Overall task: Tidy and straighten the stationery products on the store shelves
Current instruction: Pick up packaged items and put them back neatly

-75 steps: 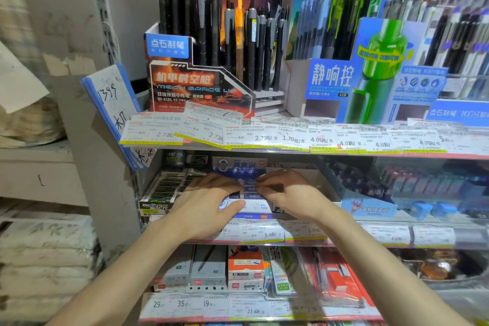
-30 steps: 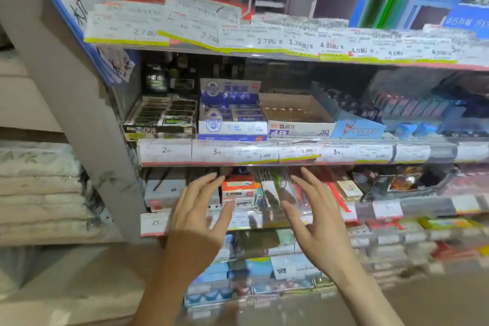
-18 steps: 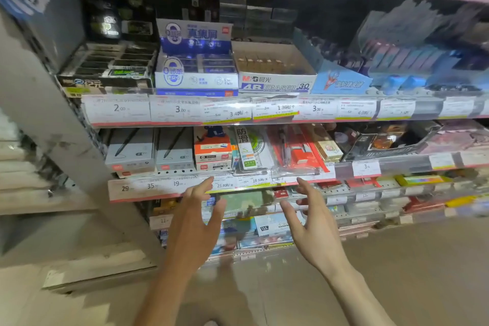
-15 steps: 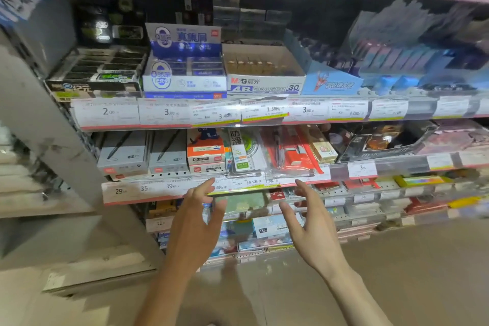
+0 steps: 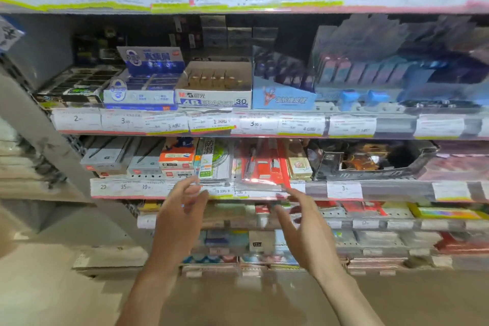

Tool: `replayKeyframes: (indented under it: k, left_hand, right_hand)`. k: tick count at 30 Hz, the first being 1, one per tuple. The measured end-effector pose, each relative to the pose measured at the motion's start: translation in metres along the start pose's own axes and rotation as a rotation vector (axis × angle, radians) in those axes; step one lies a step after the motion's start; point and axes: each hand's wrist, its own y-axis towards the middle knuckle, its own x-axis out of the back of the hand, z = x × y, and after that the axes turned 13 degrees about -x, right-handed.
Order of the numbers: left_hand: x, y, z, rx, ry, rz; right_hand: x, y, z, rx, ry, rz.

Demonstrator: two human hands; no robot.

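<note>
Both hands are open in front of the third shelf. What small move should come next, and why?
Probably reach forward and push the red clear-wrapped pack back and square. Its lower edge overhangs the price strip, while the grey boxes beside it sit behind it. The left hand and right hand hover empty just below it.

I stand in a stationery shop, facing a retail shelving unit with tiers of metal shelves [image 5: 397,137]. Every shelf edge carries a strip of printed price tags [image 5: 169,124] showing figures like 2, 3 and 4.0. Goods sit in open display cartons, among them a white eraser box [image 5: 215,99] marked "4B ERASER 30", a blue eraser carton [image 5: 281,98], grey pen boxes [image 5: 105,159] and hanging plastic packs [image 5: 262,164].
</note>
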Motion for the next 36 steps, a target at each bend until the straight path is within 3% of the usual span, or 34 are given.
replayKeyframes:
  k: [11,17,28,36]
  left_hand:
    - [-0.007,0.055,0.014,0.224,0.009,0.015]
    - [-0.004,0.069,0.023,0.297,-0.349,0.043]
    - [0.010,0.070,0.025,0.300,-0.526,0.083]
    - [0.015,0.072,0.026,0.251,-0.571,0.105]
  right_hand:
    - [-0.011,0.056,0.070,0.061,0.007,0.131]
    - [-0.042,0.085,0.109,-0.043,-0.137,0.218]
    - [-0.068,0.087,0.120,-0.248,0.255,0.267]
    - [-0.060,0.068,0.109,-0.208,0.465,0.290]
